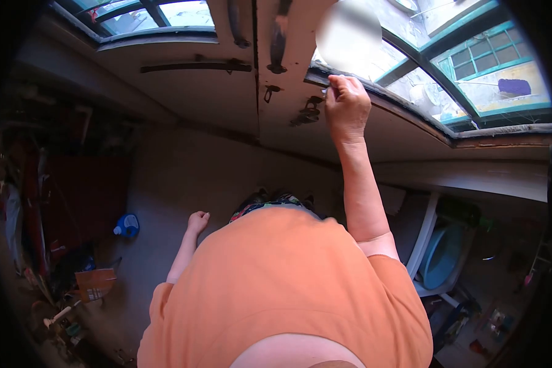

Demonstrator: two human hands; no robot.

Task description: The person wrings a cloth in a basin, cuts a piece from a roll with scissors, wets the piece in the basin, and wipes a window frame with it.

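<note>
My right hand (348, 107) is raised to the lower left corner of the right window (423, 58), its fingers closed at the frame. Something small and pale shows at its fingertips, too small to name. Just left of this hand, a metal latch (308, 112) is fixed on the door panel. My left hand (198, 221) hangs low beside my body, fingers curled together, away from any object. Whether it holds anything is too small to tell.
A long dark bar (196, 67) crosses the left door panel. On the floor at left stands a blue bottle (127, 226) near a cardboard box (95, 284). At right, a light blue basin (441, 257) rests on a white-framed rack (424, 236).
</note>
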